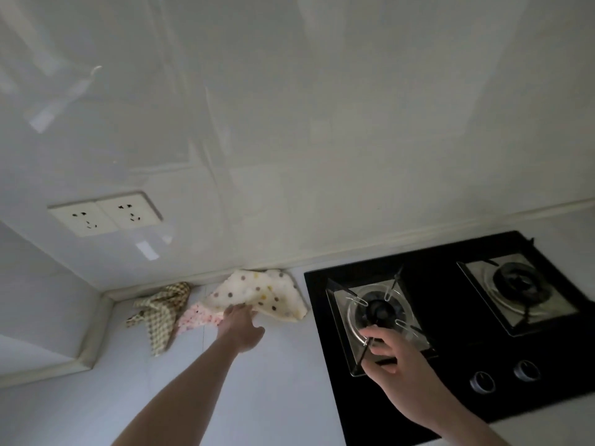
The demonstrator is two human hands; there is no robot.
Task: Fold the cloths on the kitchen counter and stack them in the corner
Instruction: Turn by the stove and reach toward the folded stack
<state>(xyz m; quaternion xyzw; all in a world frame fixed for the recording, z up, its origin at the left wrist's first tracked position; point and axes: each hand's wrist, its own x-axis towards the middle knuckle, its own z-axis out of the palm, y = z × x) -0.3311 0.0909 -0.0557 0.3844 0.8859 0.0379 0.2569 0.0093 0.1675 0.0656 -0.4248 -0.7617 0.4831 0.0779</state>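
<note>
The left hand (240, 329) reaches to the back of the worktop (264, 397), and its fingers (240, 309) seem to be closing on the near edge of the dotted cloth (257, 292); whether the grasp is complete cannot be told, since the hand hides the fingertips. The right hand (396, 368) hovers over the hob (450, 333) with relaxed fingers, grasping nothing.

Judged from here, the step in hand is picking up the first cloth. It would go best by pinching one edge only, so the pink cloth (196, 318) partly tucked beneath and just left of the fingers stays put, then drawing it toward open worktop and bringing the right hand in to spread it flat before folding.

Three cloths show, all unfolded: dotted, pink, and a checked cloth (159, 315) further left, nearest the corner. Two burners, two knobs and two wall sockets are visible.
</note>
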